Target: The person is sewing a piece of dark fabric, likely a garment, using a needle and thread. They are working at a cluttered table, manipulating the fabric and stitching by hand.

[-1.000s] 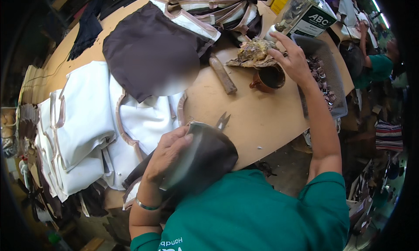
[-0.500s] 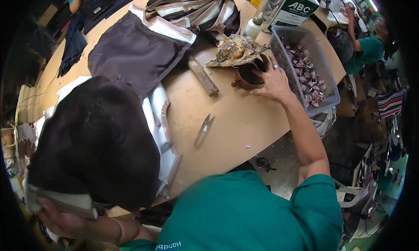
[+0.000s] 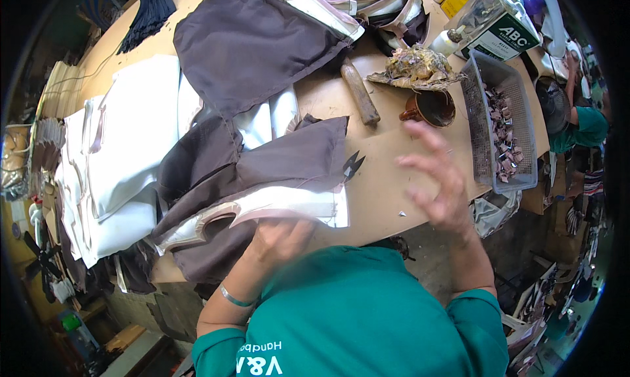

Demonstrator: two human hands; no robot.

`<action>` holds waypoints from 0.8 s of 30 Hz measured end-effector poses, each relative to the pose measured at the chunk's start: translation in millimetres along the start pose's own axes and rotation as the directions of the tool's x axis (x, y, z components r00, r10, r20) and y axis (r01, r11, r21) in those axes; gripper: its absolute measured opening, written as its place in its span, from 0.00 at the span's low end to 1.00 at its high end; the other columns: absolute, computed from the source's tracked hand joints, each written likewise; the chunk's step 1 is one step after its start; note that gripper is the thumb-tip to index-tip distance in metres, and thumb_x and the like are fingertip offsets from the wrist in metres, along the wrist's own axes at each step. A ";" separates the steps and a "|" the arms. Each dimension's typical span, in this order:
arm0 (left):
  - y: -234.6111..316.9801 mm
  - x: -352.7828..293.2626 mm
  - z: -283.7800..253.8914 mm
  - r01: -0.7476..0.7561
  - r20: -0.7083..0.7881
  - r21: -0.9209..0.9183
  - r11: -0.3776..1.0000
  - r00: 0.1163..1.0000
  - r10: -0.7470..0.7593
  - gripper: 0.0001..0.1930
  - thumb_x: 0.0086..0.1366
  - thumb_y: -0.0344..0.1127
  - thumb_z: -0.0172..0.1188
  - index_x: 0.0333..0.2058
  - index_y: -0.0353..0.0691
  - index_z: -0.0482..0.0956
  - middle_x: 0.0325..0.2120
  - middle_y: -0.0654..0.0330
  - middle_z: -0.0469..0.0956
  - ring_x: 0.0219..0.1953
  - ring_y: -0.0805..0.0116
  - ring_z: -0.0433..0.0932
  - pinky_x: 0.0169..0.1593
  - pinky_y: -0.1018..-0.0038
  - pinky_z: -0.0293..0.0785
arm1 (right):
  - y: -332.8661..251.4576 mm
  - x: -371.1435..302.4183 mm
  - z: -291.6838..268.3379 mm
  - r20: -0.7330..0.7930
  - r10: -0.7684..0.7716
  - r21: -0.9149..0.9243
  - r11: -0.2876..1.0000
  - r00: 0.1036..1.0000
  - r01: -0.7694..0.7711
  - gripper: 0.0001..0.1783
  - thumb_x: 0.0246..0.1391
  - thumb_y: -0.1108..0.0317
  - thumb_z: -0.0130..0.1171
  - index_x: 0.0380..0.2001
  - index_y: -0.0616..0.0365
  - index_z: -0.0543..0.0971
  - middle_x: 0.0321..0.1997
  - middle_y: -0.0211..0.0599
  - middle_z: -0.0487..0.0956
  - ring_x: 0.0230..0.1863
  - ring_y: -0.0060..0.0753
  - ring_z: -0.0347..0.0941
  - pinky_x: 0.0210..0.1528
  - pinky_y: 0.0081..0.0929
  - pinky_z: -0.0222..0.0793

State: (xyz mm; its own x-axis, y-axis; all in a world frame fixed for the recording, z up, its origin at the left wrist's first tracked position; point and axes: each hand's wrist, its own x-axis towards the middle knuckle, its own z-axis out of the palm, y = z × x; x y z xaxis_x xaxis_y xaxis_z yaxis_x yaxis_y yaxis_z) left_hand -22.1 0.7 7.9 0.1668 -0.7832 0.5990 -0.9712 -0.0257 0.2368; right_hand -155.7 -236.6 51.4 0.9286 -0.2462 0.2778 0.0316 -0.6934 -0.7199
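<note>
My left hand [image 3: 283,238] is closed on the near edge of a dark brown fabric piece [image 3: 289,155], at its white and pale pink border. The piece lies folded over the table in front of me. My right hand [image 3: 436,180], slightly blurred, is raised with fingers apart and nothing in it. Just beyond it stands a brown mug [image 3: 411,114], dark inside. The snips [image 3: 353,166] show only their blades, as the fabric covers the rest. Farther back, a brown rod-shaped tool [image 3: 360,93] lies beside a crusty yellowish lump [image 3: 420,67].
A grey mesh basket [image 3: 482,137] of small buckled tabs stands at right, with a green and white can [image 3: 502,32] and a white bottle [image 3: 445,42] behind. White panels [image 3: 134,141] are stacked at left. Another brown fabric piece [image 3: 256,45] lies farther back. A person [image 3: 581,124] sits at far right.
My left hand has brought the brown fabric piece from the far left to the table before me, partly covering the snips. My right hand has left the mug and drawn back toward me.
</note>
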 end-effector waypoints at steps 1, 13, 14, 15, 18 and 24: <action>0.4 0.1 0.3 -0.004 0.000 0.004 1.000 1.000 0.004 0.11 0.43 0.23 0.55 0.30 0.33 0.76 0.29 0.50 0.75 0.32 0.55 0.76 0.38 0.61 0.72 | -16.2 1.6 10.2 0.025 0.005 0.286 0.958 1.000 -0.012 0.20 0.35 0.69 0.61 0.38 0.55 0.77 0.56 0.48 0.65 0.59 0.51 0.57 0.60 0.45 0.51; 2.0 5.0 -1.7 0.046 -0.003 -0.069 0.997 0.999 -0.046 0.13 0.44 0.24 0.56 0.33 0.35 0.78 0.32 0.51 0.75 0.36 0.53 0.75 0.42 0.58 0.70 | -38.4 8.3 56.4 0.049 -0.303 0.000 0.953 0.952 0.303 0.26 0.45 0.48 0.56 0.46 0.48 0.75 0.58 0.43 0.64 0.61 0.52 0.53 0.62 0.53 0.42; 1.8 6.5 -2.3 0.057 -0.001 -0.077 0.995 0.998 -0.057 0.13 0.44 0.24 0.56 0.33 0.36 0.78 0.32 0.51 0.75 0.36 0.53 0.75 0.42 0.58 0.70 | -40.2 9.4 56.1 0.041 -0.330 -0.067 0.941 0.943 0.332 0.26 0.44 0.49 0.57 0.47 0.48 0.74 0.58 0.39 0.65 0.61 0.50 0.54 0.62 0.53 0.41; 1.7 7.4 -3.0 0.067 0.002 -0.083 0.994 0.998 -0.067 0.13 0.44 0.24 0.56 0.33 0.36 0.78 0.32 0.51 0.76 0.36 0.53 0.75 0.42 0.58 0.69 | -43.4 7.7 55.7 0.024 -0.385 -0.135 0.913 0.922 0.385 0.25 0.46 0.48 0.55 0.46 0.49 0.74 0.57 0.33 0.67 0.60 0.48 0.56 0.62 0.55 0.40; 1.9 5.1 -0.7 0.053 0.015 -0.057 0.997 0.999 -0.052 0.13 0.45 0.24 0.56 0.33 0.36 0.78 0.32 0.52 0.76 0.36 0.53 0.75 0.41 0.58 0.69 | -37.7 2.8 61.5 -0.032 -0.431 -0.355 0.849 0.902 0.393 0.22 0.45 0.49 0.54 0.41 0.50 0.77 0.55 0.29 0.69 0.59 0.44 0.59 0.63 0.56 0.40; 3.0 3.3 8.3 0.089 0.001 -0.051 0.995 0.996 -0.089 0.12 0.46 0.26 0.56 0.33 0.36 0.78 0.32 0.53 0.76 0.35 0.55 0.75 0.40 0.61 0.69 | -30.4 -2.3 74.2 -0.144 -0.518 -0.350 0.824 0.843 0.446 0.13 0.45 0.61 0.57 0.35 0.50 0.79 0.53 0.26 0.70 0.58 0.38 0.60 0.63 0.57 0.40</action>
State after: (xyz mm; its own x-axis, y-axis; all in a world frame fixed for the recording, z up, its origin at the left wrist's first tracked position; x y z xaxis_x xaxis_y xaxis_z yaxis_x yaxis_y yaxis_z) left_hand -25.9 -7.0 4.2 0.2526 -0.7782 0.5749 -0.9426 -0.0637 0.3279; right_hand -131.3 -164.7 25.5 0.7136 0.0542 0.6984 0.3112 -0.9178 -0.2467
